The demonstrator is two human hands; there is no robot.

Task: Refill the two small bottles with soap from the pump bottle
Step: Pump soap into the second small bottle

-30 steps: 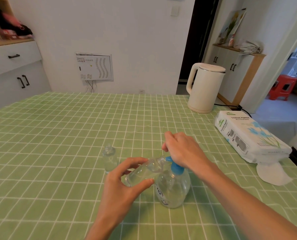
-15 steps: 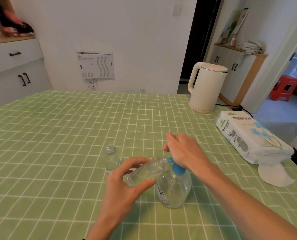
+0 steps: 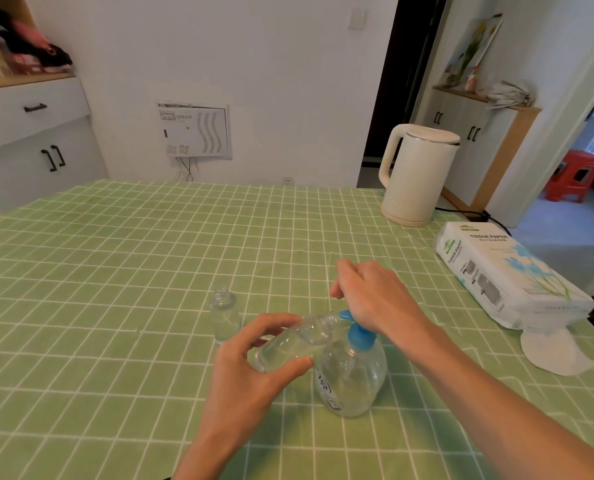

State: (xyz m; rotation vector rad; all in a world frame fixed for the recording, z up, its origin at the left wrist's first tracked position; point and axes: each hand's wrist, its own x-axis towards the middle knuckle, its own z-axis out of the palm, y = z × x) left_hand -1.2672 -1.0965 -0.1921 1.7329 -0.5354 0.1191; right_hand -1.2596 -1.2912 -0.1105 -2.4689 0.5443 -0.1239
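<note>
A clear pump bottle (image 3: 352,379) with a blue pump head stands on the green checked tablecloth near the front. My right hand (image 3: 371,296) rests on top of the pump head and hides most of it. My left hand (image 3: 250,372) grips a small clear bottle (image 3: 290,341), tilted with its open mouth right at the blue spout. A second small clear bottle (image 3: 224,313) stands upright and uncapped just left of my hands.
A white electric kettle (image 3: 415,174) stands at the back right, its cord running off the table. A pack of tissue paper (image 3: 506,275) lies at the right edge, with a loose white tissue (image 3: 555,351) in front of it. Cabinets line the left wall.
Both hands and the bottles keep almost the same pose. The view has shifted slightly.
</note>
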